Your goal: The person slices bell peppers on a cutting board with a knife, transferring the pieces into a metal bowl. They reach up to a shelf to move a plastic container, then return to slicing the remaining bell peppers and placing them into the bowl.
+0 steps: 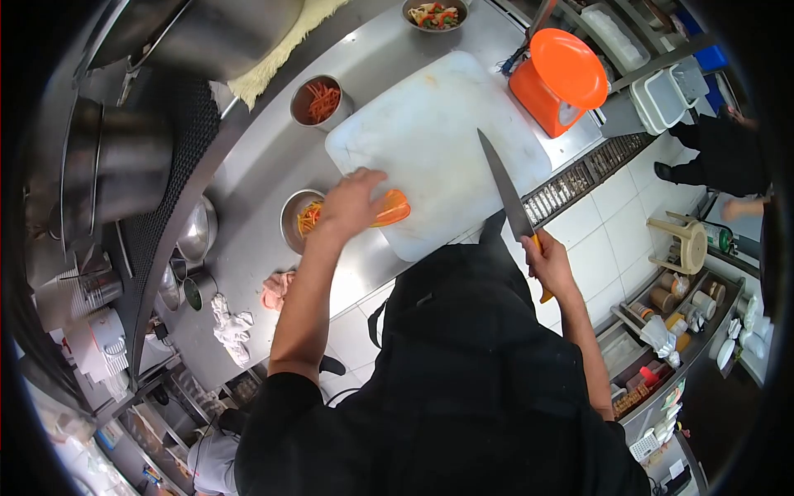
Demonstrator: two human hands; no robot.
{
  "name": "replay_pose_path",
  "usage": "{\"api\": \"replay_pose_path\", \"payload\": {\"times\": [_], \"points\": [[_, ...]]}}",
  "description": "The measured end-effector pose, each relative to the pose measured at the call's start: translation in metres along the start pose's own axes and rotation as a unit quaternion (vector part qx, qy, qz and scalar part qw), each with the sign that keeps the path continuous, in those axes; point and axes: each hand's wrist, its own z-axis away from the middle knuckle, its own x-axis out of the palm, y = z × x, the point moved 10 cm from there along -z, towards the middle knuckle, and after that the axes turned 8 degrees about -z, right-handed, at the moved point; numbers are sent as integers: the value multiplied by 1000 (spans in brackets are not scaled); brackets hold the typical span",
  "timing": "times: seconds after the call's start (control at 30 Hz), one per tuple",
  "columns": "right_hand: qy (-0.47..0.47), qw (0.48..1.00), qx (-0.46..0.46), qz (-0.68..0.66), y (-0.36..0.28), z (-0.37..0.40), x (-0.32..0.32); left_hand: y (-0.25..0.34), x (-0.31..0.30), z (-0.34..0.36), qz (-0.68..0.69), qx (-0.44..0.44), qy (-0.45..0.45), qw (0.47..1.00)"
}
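My right hand (549,263) is wrapped round the yellow-orange handle of a large chef's knife (506,183). The long blade points away from me over the right edge of the white cutting board (430,107). On the board's near left corner lies a glossy orange piece of vegetable (395,208), which looks like bell pepper. My left hand (354,203) is over its left end, fingers apart, with the thumb right at the piece. Under my left wrist, a metal bowl (289,221) of yellow and orange strips is partly hidden.
Farther along the steel counter stand a metal container (321,104) of shredded carrot, a bowl (436,15) of mixed vegetables and an orange scale (562,78). Cloths (231,329) lie at the left. Another person (715,149) stands at the right near a stool (685,245).
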Motion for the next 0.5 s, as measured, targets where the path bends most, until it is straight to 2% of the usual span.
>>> {"api": "replay_pose_path", "payload": {"times": [0.03, 0.13, 0.23, 0.33, 0.37, 0.47, 0.5], "points": [[3, 1000, 4, 3, 1, 0, -1, 12, 2, 5, -18, 14, 10, 1000], [-7, 1000, 8, -25, -3, -2, 3, 3, 38, 4, -43, -47, -59, 996], [7, 1000, 3, -6, -12, -5, 2, 7, 38, -11, 23, -60, -31, 997], [0, 1000, -17, -3, -19, -5, 1, 24, 14, -31, 284, -117, 22, 951], [3, 1000, -13, 6, -25, -3, 1, 30, 14, -42, 384, -63, 97, 916], [13, 999, -20, 36, -27, -3, 2, 51, 3, -58, 249, 49, 257, 933], [14, 997, -24, 68, -27, -4, 2, 54, 14, -62, 211, 60, 230, 948]]}}
